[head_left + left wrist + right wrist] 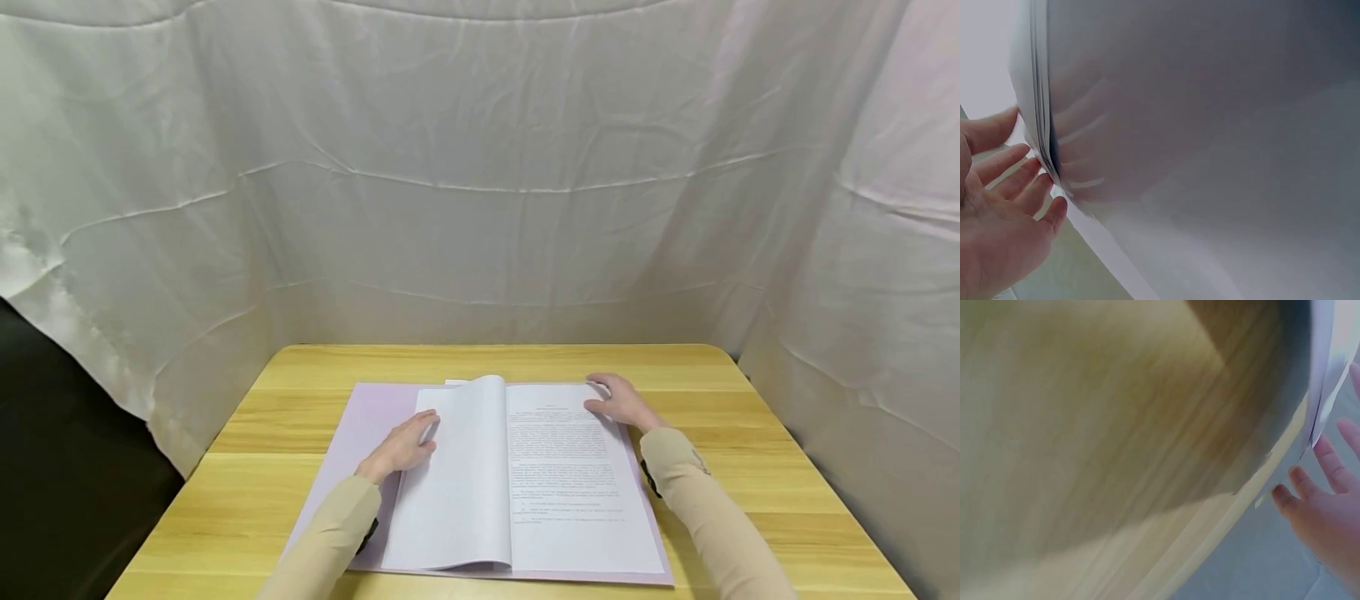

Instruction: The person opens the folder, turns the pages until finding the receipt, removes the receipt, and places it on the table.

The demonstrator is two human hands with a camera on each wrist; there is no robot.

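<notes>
A lilac folder point(381, 412) lies open on the wooden table, with a stack of white sheets in it. Blank-looking pages point(453, 492) are folded over to the left, their bend bulging along the middle. To the right lies a printed page point(566, 454) with lines of text too small to read. My left hand point(400, 447) touches the outer edge of the turned pages; in the left wrist view the fingers of that hand point(1007, 206) extend loosely against the stacked edges. At the top right corner of the printed page rests my right hand point(622, 404), its fingers extended.
The wooden table point(750, 475) has rounded far corners. Pale curtains point(480, 242) hang behind it and at both sides. A black area point(67, 467) shows at the lower left. Behind the folder's top edge, a small white edge of paper point(454, 382) sticks out.
</notes>
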